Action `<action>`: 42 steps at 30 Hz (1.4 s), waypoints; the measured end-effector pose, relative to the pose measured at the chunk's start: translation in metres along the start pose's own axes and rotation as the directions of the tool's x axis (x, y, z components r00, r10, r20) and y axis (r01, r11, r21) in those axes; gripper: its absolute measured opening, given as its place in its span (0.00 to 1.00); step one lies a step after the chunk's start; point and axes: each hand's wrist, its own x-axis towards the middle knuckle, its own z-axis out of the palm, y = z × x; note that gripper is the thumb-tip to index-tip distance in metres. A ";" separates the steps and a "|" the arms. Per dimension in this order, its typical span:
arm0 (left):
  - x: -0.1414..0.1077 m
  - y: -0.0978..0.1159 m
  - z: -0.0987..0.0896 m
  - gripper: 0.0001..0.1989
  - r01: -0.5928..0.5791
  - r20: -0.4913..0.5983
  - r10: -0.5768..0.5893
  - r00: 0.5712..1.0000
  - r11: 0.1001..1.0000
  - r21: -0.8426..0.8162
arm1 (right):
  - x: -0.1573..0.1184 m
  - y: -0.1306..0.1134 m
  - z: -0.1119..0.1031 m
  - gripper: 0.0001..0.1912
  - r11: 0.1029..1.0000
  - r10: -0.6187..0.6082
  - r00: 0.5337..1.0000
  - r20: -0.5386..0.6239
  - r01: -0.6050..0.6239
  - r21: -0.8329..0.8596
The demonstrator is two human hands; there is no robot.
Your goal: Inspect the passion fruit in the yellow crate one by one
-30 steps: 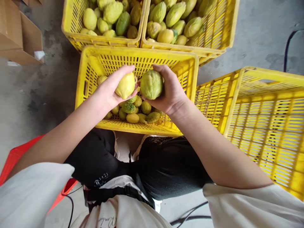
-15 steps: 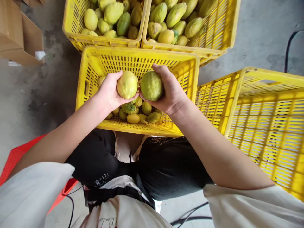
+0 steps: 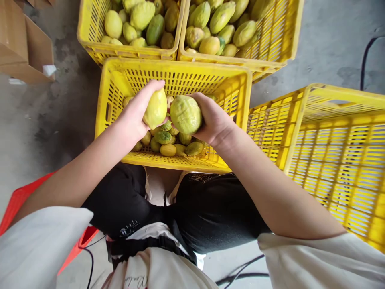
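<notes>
Over the near yellow crate [image 3: 180,72], my left hand [image 3: 136,108] is wrapped round a yellow fruit [image 3: 156,108], thumb on top. Close to its right, my right hand [image 3: 212,120] grips a rounder yellow-green fruit [image 3: 185,114] with a bumpy end turned up. The two fruits are near each other, with a narrow gap between them. Several smaller yellow and green fruits [image 3: 168,150] lie on the crate's floor below my hands, partly hidden by them.
Two yellow crates [image 3: 129,49] [image 3: 234,59] of fruit stand beyond. Another yellow crate [image 3: 337,160] is at the right. A cardboard box [image 3: 39,48] lies at the upper left, a red object [image 3: 27,192] at lower left, and black cables [image 3: 364,60] on the floor.
Both fruits have been turned in my hands: the left one is tilted, and the right one shows its paler, bumpy end. My right hand has shifted slightly left.
</notes>
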 end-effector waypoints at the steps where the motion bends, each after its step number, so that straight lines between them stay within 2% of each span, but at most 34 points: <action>1: 0.004 -0.001 -0.002 0.12 0.021 0.026 -0.020 0.999 0.999 -0.026 | 0.001 0.001 0.000 0.13 1.000 0.011 1.000 0.007 -0.011 0.001; 4: 0.006 -0.002 -0.001 0.09 0.079 0.047 -0.075 0.996 0.991 -0.103 | 0.003 0.000 -0.002 0.19 0.999 0.044 0.999 0.018 -0.044 0.003; 6: 0.002 -0.001 0.003 0.09 0.108 0.018 -0.107 0.994 0.987 -0.121 | 0.004 -0.001 -0.002 0.21 0.998 0.061 0.998 0.004 -0.061 0.005; 10: -0.004 0.001 0.011 0.09 0.190 -0.059 -0.202 0.978 0.968 -0.162 | 0.005 -0.002 -0.001 0.13 0.997 0.075 0.993 -0.094 -0.077 -0.010; 13: -0.002 0.001 0.012 0.11 0.215 -0.068 -0.230 0.971 0.960 -0.180 | 0.007 0.000 -0.002 0.08 0.997 0.077 0.989 -0.127 -0.080 -0.022; 17: 0.013 -0.005 0.008 0.11 0.274 -0.066 -0.286 0.956 0.950 -0.150 | 0.014 0.004 -0.003 0.07 0.994 0.111 0.981 -0.162 -0.112 0.006; 20: 0.034 -0.008 0.002 0.10 0.338 0.005 -0.341 0.940 0.931 -0.140 | 0.023 0.005 -0.005 0.05 0.989 0.147 0.971 -0.191 -0.145 0.022; 24: 0.061 -0.005 -0.006 0.07 0.349 0.046 -0.346 0.937 0.926 -0.145 | 0.040 0.003 -0.012 0.06 0.984 0.170 0.968 -0.186 -0.155 0.091; 28: 0.074 0.004 -0.014 0.05 0.396 0.007 -0.398 0.917 0.910 -0.127 | 0.051 0.002 -0.016 0.03 0.977 0.183 0.963 -0.198 -0.157 0.142; 31: 0.072 0.011 -0.016 0.05 0.401 -0.021 -0.406 0.913 0.908 -0.123 | 0.053 0.003 -0.012 0.07 0.966 0.232 0.944 -0.234 -0.196 0.166; 34: 0.062 0.019 -0.015 0.08 0.385 0.043 -0.383 0.923 0.920 -0.069 | 0.058 0.002 -0.009 0.08 0.944 0.275 0.937 -0.216 -0.221 0.243; 37: 0.057 0.032 -0.008 0.11 0.320 0.160 -0.298 0.941 0.938 -0.131 | 0.062 -0.013 -0.008 0.16 0.936 0.249 0.950 -0.187 -0.187 0.298; 39: 0.063 0.046 0.002 0.16 0.213 0.198 -0.166 0.966 0.947 -0.241 | 0.063 -0.032 -0.009 0.21 0.934 0.158 0.971 -0.182 -0.087 0.346; 41: 0.077 0.064 0.015 0.21 0.047 0.220 0.028 0.975 0.942 -0.332 | 0.061 -0.053 -0.013 0.30 0.884 -0.067 0.993 -0.101 0.106 0.456; 42: 0.084 0.074 0.023 0.23 -0.053 0.222 0.141 0.965 0.930 -0.364 | 0.059 -0.062 -0.016 0.33 0.847 -0.187 0.981 -0.059 0.192 0.495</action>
